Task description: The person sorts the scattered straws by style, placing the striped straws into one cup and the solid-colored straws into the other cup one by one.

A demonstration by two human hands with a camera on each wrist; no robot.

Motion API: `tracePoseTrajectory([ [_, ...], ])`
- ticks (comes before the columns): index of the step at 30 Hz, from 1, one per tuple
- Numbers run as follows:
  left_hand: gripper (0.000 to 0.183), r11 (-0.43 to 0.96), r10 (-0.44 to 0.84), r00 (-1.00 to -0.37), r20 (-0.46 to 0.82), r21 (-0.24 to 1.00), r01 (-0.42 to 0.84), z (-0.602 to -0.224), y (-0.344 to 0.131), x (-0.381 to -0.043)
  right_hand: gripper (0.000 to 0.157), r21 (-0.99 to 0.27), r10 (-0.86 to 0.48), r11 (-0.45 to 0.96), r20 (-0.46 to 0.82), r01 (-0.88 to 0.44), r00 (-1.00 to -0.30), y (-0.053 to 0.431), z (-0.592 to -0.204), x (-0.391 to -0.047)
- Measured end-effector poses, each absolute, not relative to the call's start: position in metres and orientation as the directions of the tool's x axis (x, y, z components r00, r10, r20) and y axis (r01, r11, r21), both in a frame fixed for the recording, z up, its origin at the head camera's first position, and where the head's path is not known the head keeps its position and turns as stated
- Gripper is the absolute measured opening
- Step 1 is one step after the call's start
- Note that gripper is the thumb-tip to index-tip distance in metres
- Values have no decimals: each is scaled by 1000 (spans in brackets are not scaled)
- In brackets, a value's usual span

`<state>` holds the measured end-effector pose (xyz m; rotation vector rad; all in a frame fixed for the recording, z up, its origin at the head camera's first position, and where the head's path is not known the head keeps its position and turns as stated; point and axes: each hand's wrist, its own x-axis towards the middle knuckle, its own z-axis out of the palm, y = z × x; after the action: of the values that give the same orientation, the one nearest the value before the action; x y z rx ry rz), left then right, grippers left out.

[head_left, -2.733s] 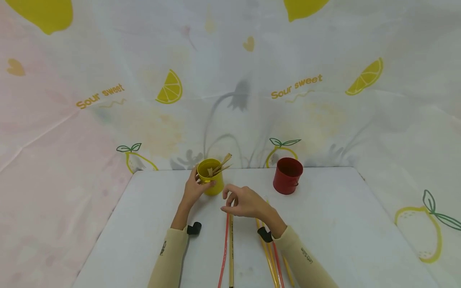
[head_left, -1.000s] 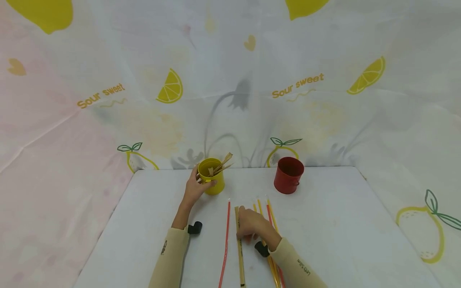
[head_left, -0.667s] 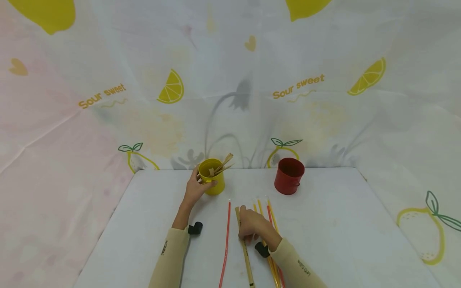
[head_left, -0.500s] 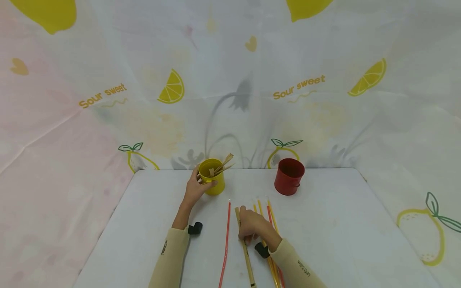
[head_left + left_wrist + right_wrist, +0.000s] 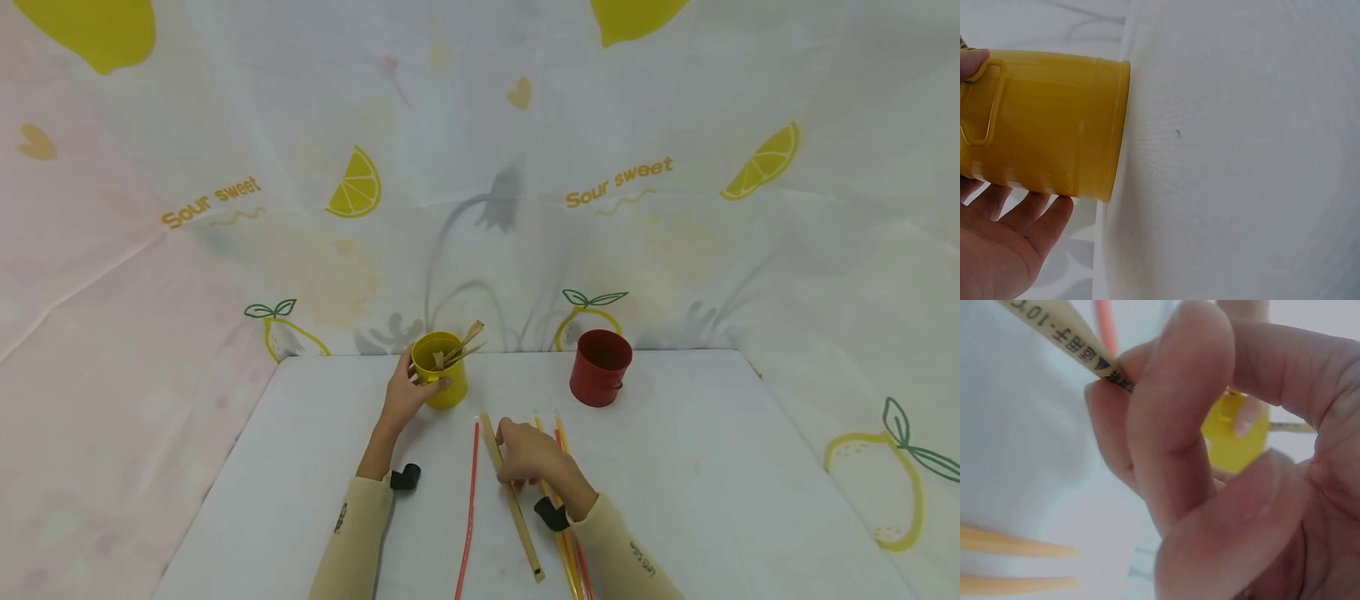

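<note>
My left hand [image 5: 405, 402] grips the side of a yellow bucket [image 5: 448, 397] at the back of the table. In the left wrist view the thumb lies by the bucket's wire handle [image 5: 999, 106] and the fingers wrap its other side. Tan straws [image 5: 471, 335] stick out of the bucket. My right hand [image 5: 536, 454] pinches a long tan paper-wrapped straw [image 5: 522, 528], printed with dark characters, its near end slanting right. In the right wrist view the straw [image 5: 1060, 328] runs in between curled fingers, which hide part of it.
A red straw in clear wrapping [image 5: 472, 492] lies left of the right hand. Several orange and red wrapped straws [image 5: 567, 550] lie under the right forearm. A red bucket [image 5: 602, 371] stands at the back right, and a printed cloth [image 5: 480, 167] hangs behind the table.
My right hand has come down from beside the yellow bucket onto the tan straw and gripped it. The straw has swung askew and shifted away from me. The left hand stays on the bucket.
</note>
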<state>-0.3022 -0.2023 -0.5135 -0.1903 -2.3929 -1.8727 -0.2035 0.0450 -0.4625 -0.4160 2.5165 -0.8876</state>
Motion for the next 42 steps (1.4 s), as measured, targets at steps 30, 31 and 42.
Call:
tracePoseTrajectory([
  [30,89,280,24,-981,191,941,190,-519,-203,-305,18,-831,-254,441,247,-340,-935,47,-396,-222],
  [31,89,280,24,-981,194,940,193,-519,-203,-305,18,-832,-249,416,284,-367,-926,46,-396,-223],
  [42,89,301,15,-984,180,937,176,-519,-203,-306,22,-751,-55,292,606,-593,-794,34,-400,-233],
])
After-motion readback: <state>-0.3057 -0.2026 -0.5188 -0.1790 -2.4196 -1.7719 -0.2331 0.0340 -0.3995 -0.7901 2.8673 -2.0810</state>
